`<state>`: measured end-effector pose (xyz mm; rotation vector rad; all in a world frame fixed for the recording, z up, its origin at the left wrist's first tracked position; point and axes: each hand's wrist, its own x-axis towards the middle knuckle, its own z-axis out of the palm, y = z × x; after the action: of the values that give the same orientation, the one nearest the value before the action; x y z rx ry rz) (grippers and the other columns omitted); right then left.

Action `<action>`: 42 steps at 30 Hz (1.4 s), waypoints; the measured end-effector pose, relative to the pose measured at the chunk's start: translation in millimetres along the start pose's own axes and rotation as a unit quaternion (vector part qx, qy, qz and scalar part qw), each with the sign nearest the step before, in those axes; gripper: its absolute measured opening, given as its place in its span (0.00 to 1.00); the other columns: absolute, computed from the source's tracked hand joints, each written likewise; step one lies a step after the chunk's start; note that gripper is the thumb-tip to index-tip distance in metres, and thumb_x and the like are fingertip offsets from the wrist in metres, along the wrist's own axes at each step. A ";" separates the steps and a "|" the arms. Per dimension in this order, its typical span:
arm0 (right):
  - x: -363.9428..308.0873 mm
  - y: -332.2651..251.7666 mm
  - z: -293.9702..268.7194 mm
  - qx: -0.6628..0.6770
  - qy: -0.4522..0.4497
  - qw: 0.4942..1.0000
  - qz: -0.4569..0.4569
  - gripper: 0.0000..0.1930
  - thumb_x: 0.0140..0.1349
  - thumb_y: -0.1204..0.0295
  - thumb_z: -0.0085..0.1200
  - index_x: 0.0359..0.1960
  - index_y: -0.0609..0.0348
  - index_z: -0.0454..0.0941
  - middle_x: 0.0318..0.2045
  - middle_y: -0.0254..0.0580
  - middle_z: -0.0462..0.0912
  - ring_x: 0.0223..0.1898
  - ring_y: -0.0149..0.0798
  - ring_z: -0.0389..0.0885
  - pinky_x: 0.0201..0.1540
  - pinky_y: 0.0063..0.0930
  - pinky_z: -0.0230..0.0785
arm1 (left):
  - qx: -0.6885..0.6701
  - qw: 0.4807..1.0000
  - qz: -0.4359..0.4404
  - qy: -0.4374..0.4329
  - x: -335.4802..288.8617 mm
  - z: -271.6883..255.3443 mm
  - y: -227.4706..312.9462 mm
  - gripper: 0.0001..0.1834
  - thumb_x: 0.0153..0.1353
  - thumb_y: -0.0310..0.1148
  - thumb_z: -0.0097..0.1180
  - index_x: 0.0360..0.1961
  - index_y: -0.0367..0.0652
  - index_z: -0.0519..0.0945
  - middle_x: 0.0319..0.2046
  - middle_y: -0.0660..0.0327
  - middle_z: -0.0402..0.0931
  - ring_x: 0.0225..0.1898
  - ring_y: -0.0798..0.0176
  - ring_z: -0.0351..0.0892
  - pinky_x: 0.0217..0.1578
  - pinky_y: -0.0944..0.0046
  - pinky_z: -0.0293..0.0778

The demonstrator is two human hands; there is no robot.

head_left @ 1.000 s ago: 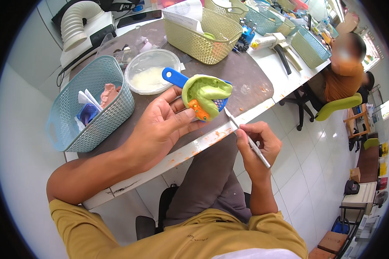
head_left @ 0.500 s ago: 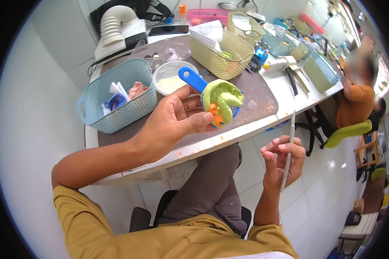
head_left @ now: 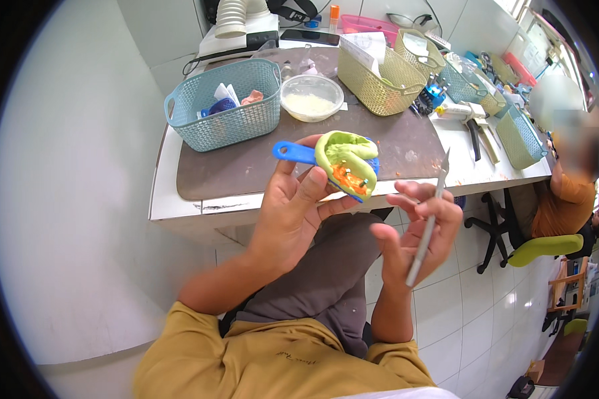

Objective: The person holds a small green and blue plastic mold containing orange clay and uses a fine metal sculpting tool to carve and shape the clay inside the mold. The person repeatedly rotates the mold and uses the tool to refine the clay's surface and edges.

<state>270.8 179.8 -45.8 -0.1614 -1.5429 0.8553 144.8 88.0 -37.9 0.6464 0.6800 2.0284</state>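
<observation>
My left hand [head_left: 293,206] is closed round a blue dental impression tray [head_left: 296,152], held above the table's front edge. Green impression material [head_left: 343,146] fills the tray in a horseshoe shape. On its near side sits an orange patch [head_left: 348,179] with small metallic pins standing in it. My right hand [head_left: 419,233], to the right of the tray and apart from it, holds a slim silver craft knife [head_left: 429,229] between the fingers, its pointed blade upward. The thumb and some fingers of that hand are spread.
On the brown mat [head_left: 246,169] stand a blue basket [head_left: 226,126] and a clear tub of pale powder [head_left: 311,100]. Behind are a yellow-green basket [head_left: 379,86] and a white hose [head_left: 231,16]. A dispensing gun [head_left: 469,116] lies rightward. A person in orange [head_left: 566,206] sits at far right.
My left hand has turned the tray, so the orange patch and its pins show more. The right hand with the knife has come closer to the tray. The whole view has shifted.
</observation>
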 end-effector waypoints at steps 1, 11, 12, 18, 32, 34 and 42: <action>-1.3 1.1 1.9 0.017 -0.011 0.999 0.028 0.26 0.50 0.68 0.73 0.43 0.58 0.66 0.41 0.48 0.76 0.43 0.38 0.79 0.42 0.27 0.76 | 0.021 0.999 0.027 0.015 -0.9 0.8 -6.6 0.29 0.68 0.39 0.54 0.65 0.47 0.58 0.59 0.56 0.68 0.58 0.58 0.74 0.53 0.56 0.79; 0.6 3.3 23.4 0.200 -0.023 0.956 0.215 0.22 0.54 0.82 0.65 0.44 0.60 0.63 0.47 0.49 0.72 0.49 0.36 0.79 0.50 0.28 0.76 | 0.061 0.970 0.227 0.060 -5.9 2.6 -31.8 0.32 0.61 0.29 0.62 0.61 0.41 0.58 0.53 0.51 0.71 0.56 0.59 0.75 0.55 0.58 0.76; 2.2 4.0 23.7 0.206 -0.025 0.954 0.217 0.21 0.55 0.84 0.63 0.44 0.60 0.63 0.48 0.49 0.72 0.49 0.36 0.79 0.51 0.28 0.76 | 0.055 0.969 0.237 0.053 -7.0 2.6 -32.1 0.32 0.61 0.30 0.63 0.61 0.41 0.58 0.53 0.51 0.71 0.56 0.58 0.75 0.56 0.57 0.75; 14.7 14.4 17.6 0.309 -0.056 0.916 0.249 0.18 0.58 0.87 0.56 0.45 0.61 0.62 0.51 0.53 0.72 0.51 0.37 0.78 0.52 0.28 0.76 | -0.087 0.989 0.119 0.014 -25.2 -5.4 -16.8 0.35 0.61 0.43 0.63 0.61 0.41 0.58 0.56 0.49 0.71 0.56 0.56 0.74 0.57 0.55 0.73; 22.5 10.3 17.1 0.127 -0.131 0.966 0.186 0.11 0.68 0.68 0.54 0.44 0.65 0.74 0.46 0.50 0.80 0.44 0.31 0.80 0.45 0.22 0.75 | 0.138 0.988 0.049 0.041 -19.9 -11.1 -15.7 0.32 0.55 0.17 0.64 0.55 0.39 0.58 0.57 0.47 0.69 0.55 0.56 0.76 0.56 0.58 0.75; 14.9 21.4 13.3 0.088 -0.100 0.987 0.088 0.22 0.70 0.54 0.47 0.46 0.64 0.77 0.44 0.49 0.80 0.41 0.35 0.80 0.43 0.26 0.73 | 0.139 0.987 0.070 0.047 -18.5 -6.9 -14.4 0.32 0.55 0.17 0.63 0.55 0.39 0.57 0.59 0.45 0.68 0.56 0.56 0.75 0.57 0.58 0.74; -2.2 13.1 19.1 -0.044 -0.077 0.995 -0.040 0.15 0.59 0.72 0.60 0.45 0.66 0.77 0.35 0.50 0.83 0.33 0.42 0.81 0.34 0.29 0.75 | 0.135 0.978 0.137 0.078 -7.9 -8.7 -17.9 0.34 0.57 0.20 0.62 0.61 0.40 0.56 0.58 0.42 0.68 0.55 0.56 0.76 0.56 0.57 0.74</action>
<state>249.0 179.9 -53.8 -0.0977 -1.7220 0.7503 153.0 87.7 -57.6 0.7787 1.0199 2.2783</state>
